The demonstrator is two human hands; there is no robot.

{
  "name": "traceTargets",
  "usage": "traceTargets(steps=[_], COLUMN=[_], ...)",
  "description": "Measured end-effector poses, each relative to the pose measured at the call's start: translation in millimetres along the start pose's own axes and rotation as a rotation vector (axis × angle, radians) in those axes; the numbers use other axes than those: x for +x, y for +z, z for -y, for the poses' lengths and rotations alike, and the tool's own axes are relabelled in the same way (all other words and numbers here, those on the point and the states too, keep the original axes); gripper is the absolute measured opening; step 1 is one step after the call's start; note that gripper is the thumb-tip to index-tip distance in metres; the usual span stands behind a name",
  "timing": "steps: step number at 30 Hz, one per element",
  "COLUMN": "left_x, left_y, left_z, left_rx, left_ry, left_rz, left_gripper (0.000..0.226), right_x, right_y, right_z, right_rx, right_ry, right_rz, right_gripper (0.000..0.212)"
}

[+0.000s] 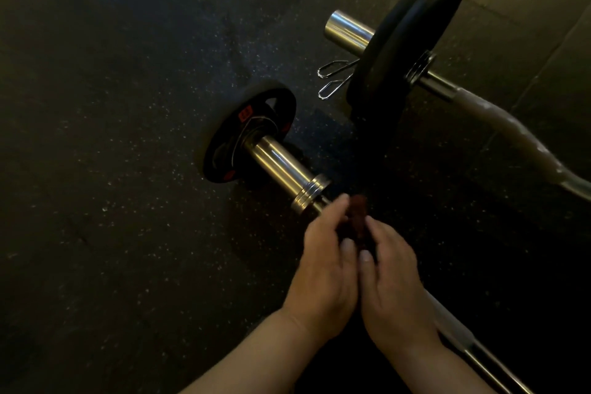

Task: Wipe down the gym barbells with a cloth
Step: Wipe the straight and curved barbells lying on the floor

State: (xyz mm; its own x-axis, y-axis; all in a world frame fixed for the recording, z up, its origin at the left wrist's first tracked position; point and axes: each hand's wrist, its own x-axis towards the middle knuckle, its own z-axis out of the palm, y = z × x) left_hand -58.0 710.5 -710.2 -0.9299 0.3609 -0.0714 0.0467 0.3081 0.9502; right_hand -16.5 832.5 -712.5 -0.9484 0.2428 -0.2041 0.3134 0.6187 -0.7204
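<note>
I saw the chrome barbell with a small black plate (281, 166) lying on the floor, its long axis running upper left to lower right, under both hands. The left hand (323, 269) and right hand (396, 281) curled their fingers round a bunched dark red cloth (358, 214) just beside the ridged collar (311, 193), with the left hand nearer.

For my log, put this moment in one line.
left hand + right hand | hold dark reddish cloth | over near chrome steel barbell
</note>
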Motion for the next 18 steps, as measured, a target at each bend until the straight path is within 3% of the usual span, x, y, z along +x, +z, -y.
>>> traceTargets(steps=[3, 7, 13, 18], left_x=[7, 15, 13, 11], left_y=[-10, -15, -12, -10], left_z=[4, 11, 19, 23], left_rx=[0.070, 0.128, 0.159, 0.180], left_ry=[0.048, 0.064, 0.043, 0.019], left_rz=[-0.246, -0.309, -0.266, -0.226], left_gripper=[0.035, 0.039, 0.032, 0.031], right_x=[14, 33, 5, 11], right_y=[15, 20, 5, 6], right_z=[10, 24, -6, -2], right_rx=[-0.405, -0.626, -0.427, -0.254], right_ry=[-0.064, -0.123, -0.059, 0.042], right_rz=[0.008, 0.110, 0.014, 0.021], right_gripper=[0.065, 0.083, 0.054, 0.050])
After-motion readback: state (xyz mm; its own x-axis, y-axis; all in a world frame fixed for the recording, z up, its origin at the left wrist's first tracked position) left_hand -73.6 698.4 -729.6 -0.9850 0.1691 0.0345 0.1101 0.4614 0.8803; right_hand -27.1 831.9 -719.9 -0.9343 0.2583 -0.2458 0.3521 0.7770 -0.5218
